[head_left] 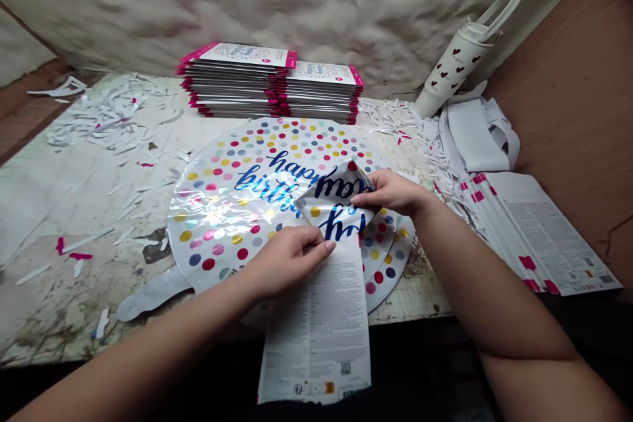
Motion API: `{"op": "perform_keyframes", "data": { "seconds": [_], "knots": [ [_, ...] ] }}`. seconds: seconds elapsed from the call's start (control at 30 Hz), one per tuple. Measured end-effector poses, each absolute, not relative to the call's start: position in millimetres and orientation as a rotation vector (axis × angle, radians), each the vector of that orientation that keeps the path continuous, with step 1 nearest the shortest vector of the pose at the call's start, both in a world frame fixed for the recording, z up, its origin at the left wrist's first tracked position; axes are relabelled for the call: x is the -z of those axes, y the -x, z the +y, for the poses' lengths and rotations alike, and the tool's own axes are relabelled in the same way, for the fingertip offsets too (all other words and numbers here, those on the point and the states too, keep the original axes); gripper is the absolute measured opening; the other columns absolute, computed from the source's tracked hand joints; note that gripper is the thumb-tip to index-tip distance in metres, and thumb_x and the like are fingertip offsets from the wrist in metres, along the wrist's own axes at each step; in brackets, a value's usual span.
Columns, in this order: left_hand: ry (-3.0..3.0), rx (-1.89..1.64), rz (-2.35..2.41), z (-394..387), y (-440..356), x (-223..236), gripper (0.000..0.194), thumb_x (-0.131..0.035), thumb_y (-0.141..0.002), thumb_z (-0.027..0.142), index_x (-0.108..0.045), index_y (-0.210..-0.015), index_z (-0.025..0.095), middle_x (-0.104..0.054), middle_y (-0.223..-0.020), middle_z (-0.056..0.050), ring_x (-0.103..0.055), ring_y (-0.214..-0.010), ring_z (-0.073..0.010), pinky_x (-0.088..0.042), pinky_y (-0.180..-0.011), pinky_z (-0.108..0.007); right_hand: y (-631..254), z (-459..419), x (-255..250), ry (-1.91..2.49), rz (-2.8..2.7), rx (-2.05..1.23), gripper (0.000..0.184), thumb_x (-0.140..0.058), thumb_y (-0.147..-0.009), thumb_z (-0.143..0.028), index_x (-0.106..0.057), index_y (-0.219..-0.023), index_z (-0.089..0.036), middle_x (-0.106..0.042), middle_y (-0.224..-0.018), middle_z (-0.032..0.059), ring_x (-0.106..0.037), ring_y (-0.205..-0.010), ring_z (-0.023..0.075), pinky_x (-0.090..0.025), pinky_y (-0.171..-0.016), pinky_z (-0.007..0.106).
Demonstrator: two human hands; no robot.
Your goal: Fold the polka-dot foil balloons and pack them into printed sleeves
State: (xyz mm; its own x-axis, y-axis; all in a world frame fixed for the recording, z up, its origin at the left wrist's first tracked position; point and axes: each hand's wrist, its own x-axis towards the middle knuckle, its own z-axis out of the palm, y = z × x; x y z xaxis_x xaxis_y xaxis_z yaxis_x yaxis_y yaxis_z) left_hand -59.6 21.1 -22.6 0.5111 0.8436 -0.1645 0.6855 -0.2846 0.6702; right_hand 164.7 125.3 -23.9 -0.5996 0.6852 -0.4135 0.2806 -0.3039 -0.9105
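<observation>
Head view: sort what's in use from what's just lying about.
Apparently part of the job:
- folded foil balloon in the right hand
- printed sleeve at the left hand
- flat balloons
- stacked packs
- sleeves at right

Seemingly just lying about:
- heart-patterned tumbler
- paper scraps
- looped white strips

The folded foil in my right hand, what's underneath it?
A flat dotted balloon shows beneath the folded foil; the end of the balloon's blue lettering is covered.

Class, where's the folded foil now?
The folded foil is right of centre in the head view, in the right hand, at the top of the printed packet.
</observation>
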Motion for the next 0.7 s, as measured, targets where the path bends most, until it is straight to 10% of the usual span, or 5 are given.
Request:
{"op": "perform_keyframes", "data": {
  "seconds": [0.7],
  "knots": [
    [-2.723, -0.544, 1.487, -16.8, 40.5, 16.7, 0.022, -0.039, -0.085, 0.021, -0.06, -0.08, 0.016, -0.058, -0.074, -0.006, -0.047, -0.071, -0.0209, -0.031, -0.071, -0.038, -114.0, 118.2, -19.6, 1.156, -2.259, -1.731, 0.014, -0.069, -0.063, -0.022, -0.061, -0.073, -0.015, -0.056, -0.06, -0.0029, -0.049, -0.051, 0.0072, -0.038, -0.046, 0.018]
  ]
}}
